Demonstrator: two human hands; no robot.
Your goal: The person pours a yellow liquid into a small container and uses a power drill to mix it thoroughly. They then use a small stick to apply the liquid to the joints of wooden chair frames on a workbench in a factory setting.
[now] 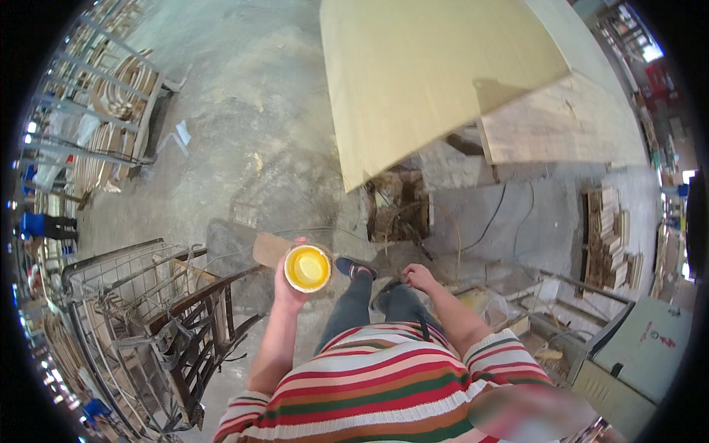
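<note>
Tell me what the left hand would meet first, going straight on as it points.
Probably the board, by its left edge, after the left hand and its tub cross over the floor; depth is unclear.

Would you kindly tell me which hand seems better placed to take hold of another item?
Probably the right hand: it is loosely curled with nothing visible in it, while the left hand is occupied, holding the round container with the yellow inside.
</note>
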